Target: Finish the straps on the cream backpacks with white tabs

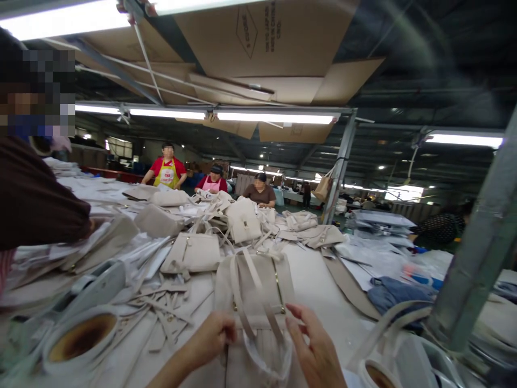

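A beige handbag lies on the worktable in front of me, with a gold-coloured zip down its right part and two straps looped over it. Clear plastic film wraps the lower strap loop. At the bag's left edge is my left hand, its fingers curled closed against the bag material. My right hand is beside the bag's right edge, thumb and fingers apart, the fingertips close to the zip's lower end. Loose beige straps lie to the left of my left hand.
More beige bags are heaped across the table. An open pot with brown residue stands at the left, a smaller pot at the lower right. A metal post rises on the right. A co-worker's brown sleeve reaches in from the left.
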A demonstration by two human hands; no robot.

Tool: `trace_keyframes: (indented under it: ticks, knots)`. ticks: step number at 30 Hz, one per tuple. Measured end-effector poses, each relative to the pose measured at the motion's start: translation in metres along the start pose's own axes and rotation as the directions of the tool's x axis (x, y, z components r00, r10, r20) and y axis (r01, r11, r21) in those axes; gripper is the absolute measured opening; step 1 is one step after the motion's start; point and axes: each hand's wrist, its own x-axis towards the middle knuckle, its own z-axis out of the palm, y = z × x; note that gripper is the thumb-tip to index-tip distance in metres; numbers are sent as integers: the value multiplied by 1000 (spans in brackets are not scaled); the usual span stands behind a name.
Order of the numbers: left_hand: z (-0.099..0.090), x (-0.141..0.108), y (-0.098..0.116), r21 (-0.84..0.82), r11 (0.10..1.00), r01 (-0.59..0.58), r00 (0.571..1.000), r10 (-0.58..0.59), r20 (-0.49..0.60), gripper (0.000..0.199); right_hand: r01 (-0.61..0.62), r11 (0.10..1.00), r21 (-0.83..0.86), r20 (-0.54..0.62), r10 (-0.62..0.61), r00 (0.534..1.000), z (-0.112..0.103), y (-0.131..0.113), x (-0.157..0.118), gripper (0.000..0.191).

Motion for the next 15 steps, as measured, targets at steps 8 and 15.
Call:
trace_keyframes:
  ticks: [8, 15]
  knots:
    - [-6, 48, 39, -781, 545, 305, 887, -461, 25, 23, 121, 964, -237, 213, -70, 975, 73, 3, 26, 60]
    - [-19, 105, 105, -690, 715, 114, 969, -233, -81, 15, 231, 972, -40, 82, -228, 970, 96, 49, 24, 65]
